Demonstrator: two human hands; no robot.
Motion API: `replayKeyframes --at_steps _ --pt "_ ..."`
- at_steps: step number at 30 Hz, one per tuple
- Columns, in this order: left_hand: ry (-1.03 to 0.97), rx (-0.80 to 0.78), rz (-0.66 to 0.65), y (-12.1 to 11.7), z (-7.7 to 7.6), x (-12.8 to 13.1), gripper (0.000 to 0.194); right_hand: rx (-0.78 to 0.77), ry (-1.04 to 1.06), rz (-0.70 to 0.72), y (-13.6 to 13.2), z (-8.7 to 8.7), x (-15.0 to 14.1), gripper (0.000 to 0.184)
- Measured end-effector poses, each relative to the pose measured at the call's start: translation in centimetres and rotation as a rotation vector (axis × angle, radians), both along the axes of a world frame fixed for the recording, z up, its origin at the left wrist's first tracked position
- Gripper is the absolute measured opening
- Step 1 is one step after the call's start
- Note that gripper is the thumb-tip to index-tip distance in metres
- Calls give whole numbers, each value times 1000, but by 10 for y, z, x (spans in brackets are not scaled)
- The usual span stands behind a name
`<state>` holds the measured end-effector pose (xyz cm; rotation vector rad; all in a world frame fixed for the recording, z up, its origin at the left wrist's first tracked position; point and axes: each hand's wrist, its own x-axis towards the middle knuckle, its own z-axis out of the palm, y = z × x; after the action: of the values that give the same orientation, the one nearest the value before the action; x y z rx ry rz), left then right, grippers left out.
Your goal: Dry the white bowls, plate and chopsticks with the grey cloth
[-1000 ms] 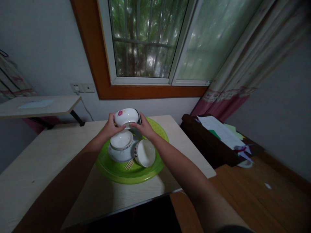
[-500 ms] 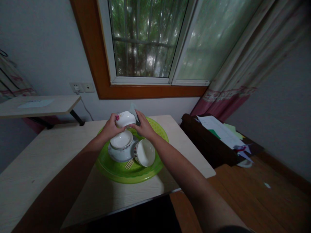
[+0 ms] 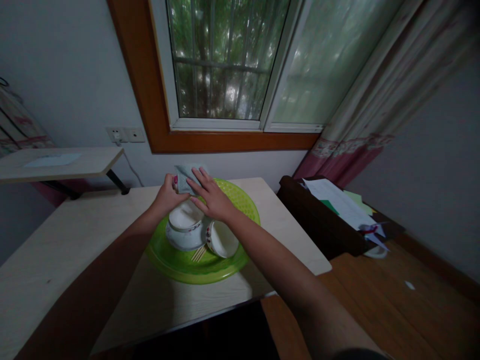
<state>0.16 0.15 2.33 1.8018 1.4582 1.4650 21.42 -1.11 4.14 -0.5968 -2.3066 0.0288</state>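
Note:
Above the tray, my left hand (image 3: 167, 194) is closed on the side of a white bowl, whose pink flower (image 3: 175, 181) shows beside the fingers. A pale grey-green cloth (image 3: 183, 179) drapes over and hides most of this bowl. My right hand (image 3: 210, 196) presses the cloth against it with the fingers spread. Below, a second white bowl (image 3: 186, 216) rests on a patterned white dish (image 3: 183, 242). To its right a third bowl (image 3: 225, 240) lies tilted, its inside facing me. Some chopsticks (image 3: 199, 254) lie in front of them. All these sit on a round green tray (image 3: 198, 276).
The tray stands on a pale wooden table (image 3: 93, 225). A raised shelf (image 3: 60, 165) is at the left, with paper on it. Behind are the wall and a window (image 3: 225, 65). Right of the table, papers (image 3: 333, 200) lie on a dark brown piece of furniture (image 3: 311, 220).
The cloth has moved left from the bowl's right edge to cover its near side. My right hand has gone from gripping that edge to lying spread over the cloth. My left hand keeps its hold.

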Motion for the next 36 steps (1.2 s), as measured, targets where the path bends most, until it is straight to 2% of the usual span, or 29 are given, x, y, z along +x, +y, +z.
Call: replayKeyframes --at_steps 4,7,11,14,17,21,30,33,36 --pt "-200 1 -16 10 -4 -5 58 -71 101 27 4 -2 0 63" --pt "-283 -25 -33 12 -4 -7 62 -195 186 1 12 -10 3 66" --pt "-302 -47 -61 12 -7 -10 64 -404 269 -73 21 -21 7 78" --pt "-267 -51 -81 14 -12 -11 64 -477 303 -93 23 -22 9 82" --pt "-214 -66 -107 16 -16 -12 64 -451 304 -102 22 -20 10 86" --pt "-168 -85 -127 15 -17 -10 64 -330 279 -103 22 -18 10 87" --pt "-77 -74 -107 7 -8 -2 60 -63 84 -55 5 -3 6 71" --pt "-120 -85 -98 9 -9 -3 60 -39 76 -40 4 0 5 69" --pt "-186 -80 -105 11 -10 -6 60 -87 132 -37 6 -3 5 68"
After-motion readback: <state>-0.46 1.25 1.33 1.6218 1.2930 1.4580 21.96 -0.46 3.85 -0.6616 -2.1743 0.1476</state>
